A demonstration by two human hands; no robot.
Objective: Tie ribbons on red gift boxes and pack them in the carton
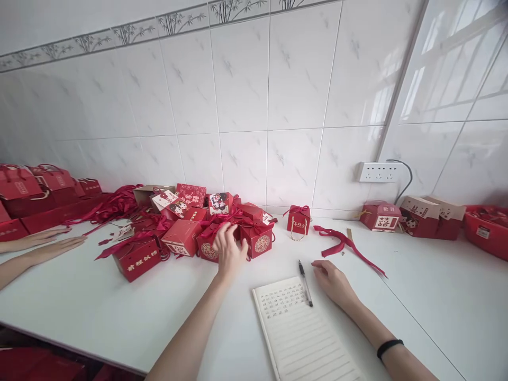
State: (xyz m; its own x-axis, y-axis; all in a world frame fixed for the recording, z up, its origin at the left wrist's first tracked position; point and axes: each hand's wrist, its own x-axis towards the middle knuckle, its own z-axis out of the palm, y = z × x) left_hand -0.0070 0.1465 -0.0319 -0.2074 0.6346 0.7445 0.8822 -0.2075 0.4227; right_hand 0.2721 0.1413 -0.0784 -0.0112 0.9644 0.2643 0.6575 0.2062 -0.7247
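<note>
With left hand (230, 251) half open, empty, reaching far over red boxes (182, 234)! With right hand (333, 281) loosely curled, resting right of pen (305, 283), can't tell if gripping.

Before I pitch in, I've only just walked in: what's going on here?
The person's left hand is at a pile of red boxes; whether it touches them is unclear. The right hand rests on the table beside a pen lying partly on a notebook. Another person's hands rest at the far left.
</note>
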